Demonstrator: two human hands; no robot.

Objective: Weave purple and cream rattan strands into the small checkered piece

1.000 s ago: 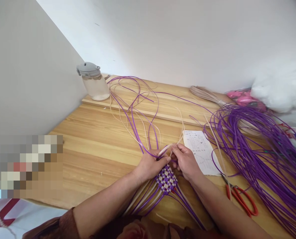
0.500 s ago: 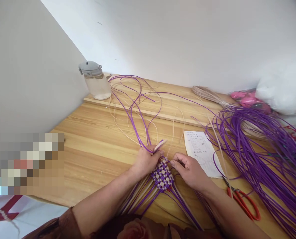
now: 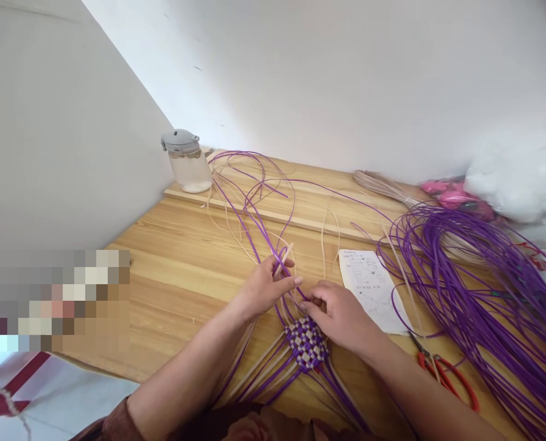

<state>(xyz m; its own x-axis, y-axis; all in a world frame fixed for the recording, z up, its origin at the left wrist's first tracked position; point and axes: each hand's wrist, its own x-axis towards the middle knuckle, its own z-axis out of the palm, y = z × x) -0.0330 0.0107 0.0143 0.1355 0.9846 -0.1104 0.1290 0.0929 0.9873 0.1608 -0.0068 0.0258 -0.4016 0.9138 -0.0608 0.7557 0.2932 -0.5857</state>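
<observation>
A small checkered woven square (image 3: pixel 306 344) of purple and cream strips lies on the wooden table (image 3: pixel 176 275), loose strip ends fanning toward me and away. My left hand (image 3: pixel 264 286) is lifted just beyond the weave, fingers pinched on a cream strip and purple strands. My right hand (image 3: pixel 337 313) rests on the weave's far right corner, its fingertips closed on purple strands at the edge.
A large bundle of purple strips (image 3: pixel 475 282) covers the right side. A written paper sheet (image 3: pixel 371 288) and red-handled scissors (image 3: pixel 447 380) lie right of my hand. A clear jar with a grey lid (image 3: pixel 188 162) stands in the far corner. White and pink bags (image 3: pixel 507 184) lie far right.
My left hand rose off the weave and moved away, drawing the strands up. My right hand shifted left onto the weave's upper corner. The view tilted slightly.
</observation>
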